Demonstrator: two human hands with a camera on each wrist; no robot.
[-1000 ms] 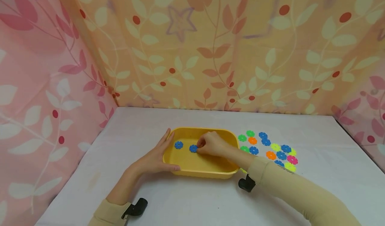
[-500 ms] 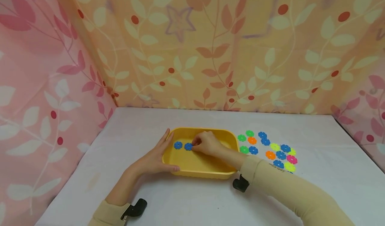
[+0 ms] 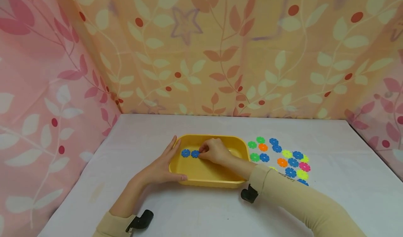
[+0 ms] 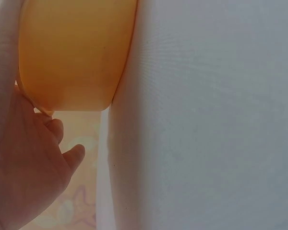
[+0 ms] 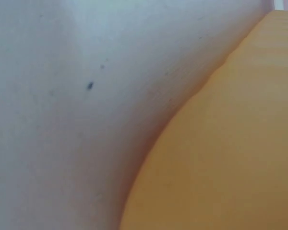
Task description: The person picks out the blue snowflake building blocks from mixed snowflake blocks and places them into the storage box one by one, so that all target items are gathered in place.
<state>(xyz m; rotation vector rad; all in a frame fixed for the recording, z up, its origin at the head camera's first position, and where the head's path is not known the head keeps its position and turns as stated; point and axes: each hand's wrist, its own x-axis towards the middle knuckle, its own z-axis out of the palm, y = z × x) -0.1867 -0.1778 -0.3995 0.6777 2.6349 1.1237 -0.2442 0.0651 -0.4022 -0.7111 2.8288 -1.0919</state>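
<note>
Yellow tray (image 3: 211, 183) on white tabletop (image 3: 189, 212). Left hand (image 3: 160, 167) at tray's left end: fingers straight and spread along far-left corner, thumb lying on near-left rim; wide, resting against tray only. Right hand (image 3: 216, 151) over tray's interior, near middle: fingers curled in, almost closed, fingertips pinching right edge of notched blue disc (image 3: 194, 154). Exact grip too small to make out. Just left of that, also inside tray, toward left end: second blue disc (image 3: 185, 153), flat on tray floor. Whether touching or slightly apart, cannot tell.

Right of tray: loose scatter of similar discs, flat, some touching or overlapping. Nearest tray's right end, green disc (image 3: 252, 145) and orange disc (image 3: 262, 147). Farther right of tray, yellow disc (image 3: 287, 153); farther again, pink disc (image 3: 304, 166).

Near side of tray: black wrist mount on each beige sleeve (image 3: 292, 195), right-hand one just off tray's near-right corner. Beyond tray: hanging leaf-patterned cloth (image 3: 220, 72), orange-yellow.
</note>
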